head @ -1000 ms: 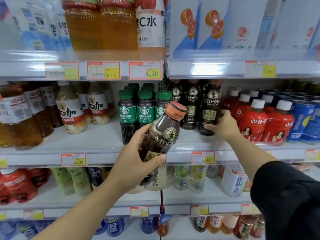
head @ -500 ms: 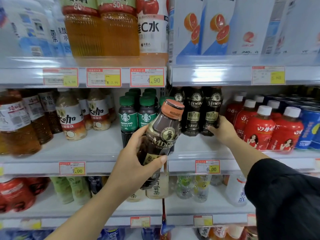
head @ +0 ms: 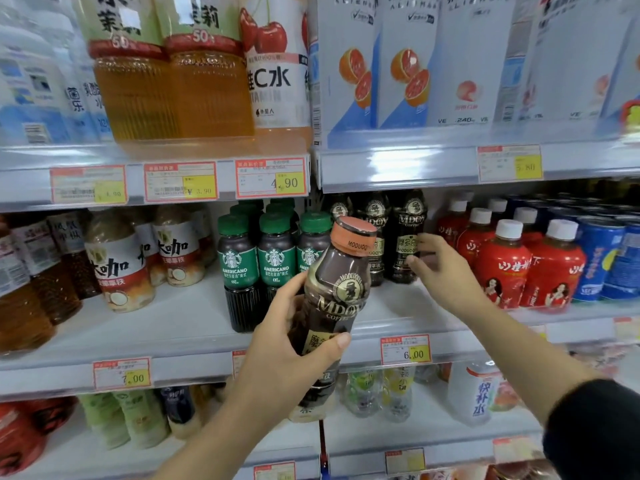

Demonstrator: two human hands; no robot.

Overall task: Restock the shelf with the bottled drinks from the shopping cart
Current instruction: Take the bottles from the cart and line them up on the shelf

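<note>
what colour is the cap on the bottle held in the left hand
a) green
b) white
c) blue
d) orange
d: the bottle gripped by the left hand is topped with an orange cap.

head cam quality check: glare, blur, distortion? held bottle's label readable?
Head view: glare streak on the upper shelf edge; cartons above it smeared, top print hard to read; shelf lines bow from the wide-angle lens; coffee bottle in the left hand fairly sharp, cap and label lettering legible; right hand slightly soft.
</note>
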